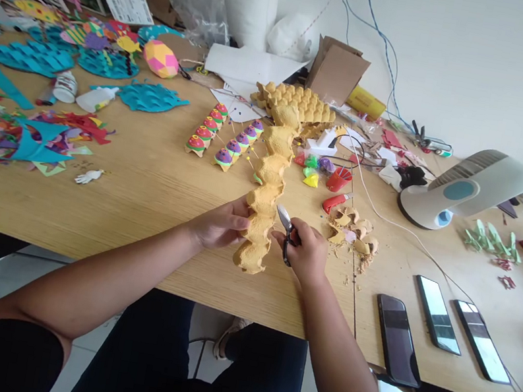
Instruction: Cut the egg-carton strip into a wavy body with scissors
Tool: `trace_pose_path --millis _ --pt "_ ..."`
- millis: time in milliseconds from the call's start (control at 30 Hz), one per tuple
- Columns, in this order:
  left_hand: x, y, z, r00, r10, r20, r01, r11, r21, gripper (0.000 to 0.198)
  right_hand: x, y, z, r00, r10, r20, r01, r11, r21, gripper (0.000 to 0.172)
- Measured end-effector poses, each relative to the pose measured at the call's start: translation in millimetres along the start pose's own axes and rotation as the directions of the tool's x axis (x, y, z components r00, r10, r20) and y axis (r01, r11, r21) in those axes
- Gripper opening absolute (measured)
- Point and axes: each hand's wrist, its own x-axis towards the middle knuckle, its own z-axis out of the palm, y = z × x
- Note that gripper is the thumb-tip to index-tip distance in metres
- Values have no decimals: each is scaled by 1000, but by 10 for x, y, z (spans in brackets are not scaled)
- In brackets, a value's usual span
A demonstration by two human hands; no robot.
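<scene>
My left hand (223, 223) is closed on a long strip of yellow egg carton (266, 205), one row of cups held upright over the table's front. My right hand (308, 252) grips a pair of scissors (287, 226) with dark handles. The blades point up and left, close beside the strip's right edge; I cannot tell whether they touch it. Beyond the strip stand two painted carton rows, one red and green (207, 129) and one purple and yellow (238, 145). Torn carton scraps (354, 228) lie to the right of my right hand.
A stack of yellow egg trays (301, 104) is at the back. To the right are a white fan (468, 189), a red cutter (335, 202), a red cup (339, 179) and several phones (398, 339). Blue paper crafts (145, 96) and paper scraps (40, 139) cover the left. A white cable crosses the right side.
</scene>
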Motion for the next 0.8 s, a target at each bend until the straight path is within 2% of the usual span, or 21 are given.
trace_pose_path --millis 233,500,633,800 --pt "-2 -17 -26 998 -4 -59 4 1000 7 50 17 3 3 996 -88 10 89 994 -62 43" --pt "10 -28 -23 1000 -21 -3 21 999 -40 50 32 -15 3 981 -184 -58 175 975 -134 41" --pt "19 -36 -31 1000 -15 -3 15 999 -50 47 32 -29 1 980 -179 -85 168 978 -127 40" --pt "26 -45 -51 1000 -11 0 10 999 -51 43 15 -14 12 993 -112 -43 106 989 -107 43"
